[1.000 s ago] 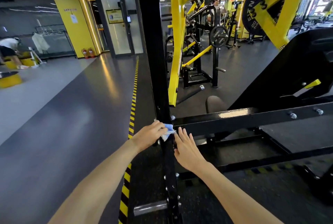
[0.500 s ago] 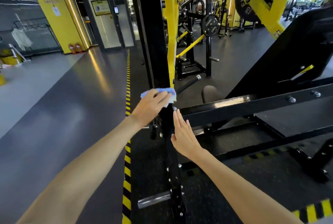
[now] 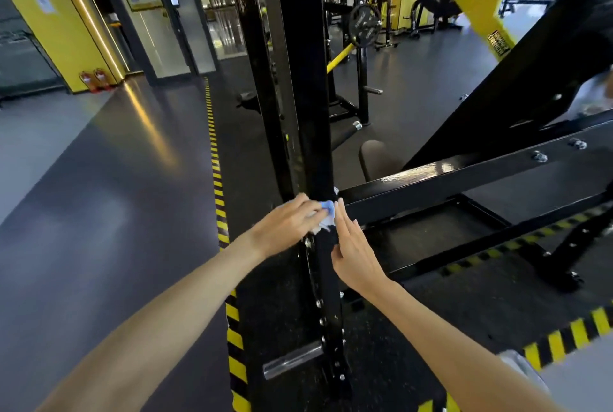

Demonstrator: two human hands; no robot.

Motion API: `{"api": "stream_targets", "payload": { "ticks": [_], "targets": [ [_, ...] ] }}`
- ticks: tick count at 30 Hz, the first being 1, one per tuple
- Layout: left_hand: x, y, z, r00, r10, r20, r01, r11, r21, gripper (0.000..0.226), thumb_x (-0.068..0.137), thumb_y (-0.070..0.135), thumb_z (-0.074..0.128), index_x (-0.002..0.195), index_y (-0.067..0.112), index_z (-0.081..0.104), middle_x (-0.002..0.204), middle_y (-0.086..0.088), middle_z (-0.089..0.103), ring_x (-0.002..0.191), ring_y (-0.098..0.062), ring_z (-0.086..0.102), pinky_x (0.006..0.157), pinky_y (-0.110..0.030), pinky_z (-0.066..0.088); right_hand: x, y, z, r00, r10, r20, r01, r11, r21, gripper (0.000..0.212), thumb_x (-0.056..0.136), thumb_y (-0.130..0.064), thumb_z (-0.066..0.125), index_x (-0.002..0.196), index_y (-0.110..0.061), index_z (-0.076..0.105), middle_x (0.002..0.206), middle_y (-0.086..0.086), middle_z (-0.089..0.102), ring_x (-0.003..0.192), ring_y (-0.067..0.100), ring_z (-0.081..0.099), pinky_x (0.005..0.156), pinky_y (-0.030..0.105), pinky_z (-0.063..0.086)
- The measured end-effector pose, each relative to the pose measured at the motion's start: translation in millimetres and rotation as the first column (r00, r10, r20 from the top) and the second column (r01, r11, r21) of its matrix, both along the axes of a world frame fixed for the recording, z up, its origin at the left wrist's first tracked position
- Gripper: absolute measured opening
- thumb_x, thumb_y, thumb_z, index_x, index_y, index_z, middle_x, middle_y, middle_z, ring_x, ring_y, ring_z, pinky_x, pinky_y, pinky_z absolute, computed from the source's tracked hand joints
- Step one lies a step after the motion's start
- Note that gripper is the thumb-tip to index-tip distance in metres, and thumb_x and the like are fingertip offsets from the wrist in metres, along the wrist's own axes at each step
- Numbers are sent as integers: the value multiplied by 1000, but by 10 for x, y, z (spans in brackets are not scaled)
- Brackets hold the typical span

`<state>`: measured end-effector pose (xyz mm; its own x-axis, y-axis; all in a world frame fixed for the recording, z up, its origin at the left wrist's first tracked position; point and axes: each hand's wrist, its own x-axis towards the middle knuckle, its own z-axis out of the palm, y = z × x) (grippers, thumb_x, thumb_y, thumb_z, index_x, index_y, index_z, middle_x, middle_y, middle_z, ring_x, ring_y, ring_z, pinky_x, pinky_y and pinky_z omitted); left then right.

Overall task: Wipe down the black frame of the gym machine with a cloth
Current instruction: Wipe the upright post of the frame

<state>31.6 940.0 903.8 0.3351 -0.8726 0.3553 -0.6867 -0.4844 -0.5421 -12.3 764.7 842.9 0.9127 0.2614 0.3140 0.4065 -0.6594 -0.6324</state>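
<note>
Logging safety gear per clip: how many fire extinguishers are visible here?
2. Both stand side by side at the foot of the yellow wall, upper left: the left extinguisher and the right extinguisher. More could be hidden behind the black frame.

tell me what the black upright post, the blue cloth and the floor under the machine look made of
The black upright post: likely steel, glossy black paint; hard glints and silver bolt heads. The blue cloth: soft fabric, perhaps microfibre; it crumples under the left hand. The floor under the machine: probably rubber matting, matte; dark with pale speckles.
</note>
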Motion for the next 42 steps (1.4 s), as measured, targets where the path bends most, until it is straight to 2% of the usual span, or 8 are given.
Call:
{"api": "stream_targets", "payload": {
  "ticks": [6, 12, 20, 27, 31, 35, 39, 42],
  "targets": [
    [185, -131, 496, 999, 24, -26, -35, 802, -596, 34, 88, -12, 47, 118, -6, 62, 107, -18, 61, 89, -25, 46, 68, -31, 51, -21, 82, -34, 997, -25, -68, 27, 999, 22, 89, 86, 10, 44, 152, -17, -9, 158, -8, -15, 137, 12, 35, 118, 25, -4],
    [57, -34, 50, 995, 34, -89, -42, 996, -85, 38, 76, -1, 73, 113, 2, 65, 101, -10, 65, 80, -20, 57, 71, -29, 54, -35, 36, 35, 998, -2, -59, 4, 999, 36, 90, 83, 11, 39, 153, -23, -6, 160, -8, -10, 139, 14, 31, 122, 37, 8],
    [149, -294, 1196, 991, 121, 59, -45, 716, -697, 37, 87, -11, 42, 116, -5, 64, 101, -19, 62, 89, -23, 41, 68, -27, 43, -6, 26, 122, 974, 25, -226, 53, 942, 332, 87, 89, 7, 45, 154, -31, 2, 158, -11, 23, 141, 5, 28, 116, 24, 25],
    [-43, -182, 250, 995, 89, -34, -92, 991, -99, 34, 76, 0, 71, 110, 1, 66, 96, -11, 66, 76, -21, 58, 67, -32, 54, -1, -30, 193, 966, 60, -251, 47, 916, 399, 85, 88, 7, 48, 154, -32, 11, 144, -8, 45, 116, 3, 51, 108, 34, 39],
    [-15, -385, 836, 983, 175, -49, -173, 827, -534, 26, 96, 10, 44, 110, 6, 65, 103, -11, 62, 92, -18, 48, 76, -36, 50, -27, -53, 218, 945, 94, -313, 48, 908, 415, 91, 88, 13, 47, 154, -27, -3, 144, -23, 24, 140, 2, 25, 117, 35, 27],
    [126, -419, 997, 981, 193, -14, -153, 732, -664, 36, 83, -8, 47, 114, -2, 65, 101, -15, 62, 90, -22, 41, 62, -29, 46, -39, -37, 199, 937, 80, -340, 79, 899, 431, 95, 89, 15, 47, 152, -29, -9, 140, -33, 18, 132, -8, 20, 117, 31, 26],
    [-2, -255, 64, 994, 101, -30, -105, 974, -198, 42, 71, -4, 71, 112, 6, 67, 106, -7, 66, 86, -20, 54, 73, -27, 46, -10, -70, 170, 947, 43, -317, 97, 906, 413, 100, 84, 18, 44, 151, -33, -8, 151, -18, 24, 138, 14, 34, 111, 42, 37],
    [-163, -156, -410, 975, 210, -71, -190, 956, 222, 37, 69, 11, 78, 105, 14, 70, 104, -1, 68, 85, -16, 61, 78, -26, 50, -28, -114, 186, 948, 4, -317, 129, 908, 399, 95, 85, 18, 45, 153, -26, -6, 159, -4, 19, 141, 17, 30, 110, 37, 35]
  ]
}}
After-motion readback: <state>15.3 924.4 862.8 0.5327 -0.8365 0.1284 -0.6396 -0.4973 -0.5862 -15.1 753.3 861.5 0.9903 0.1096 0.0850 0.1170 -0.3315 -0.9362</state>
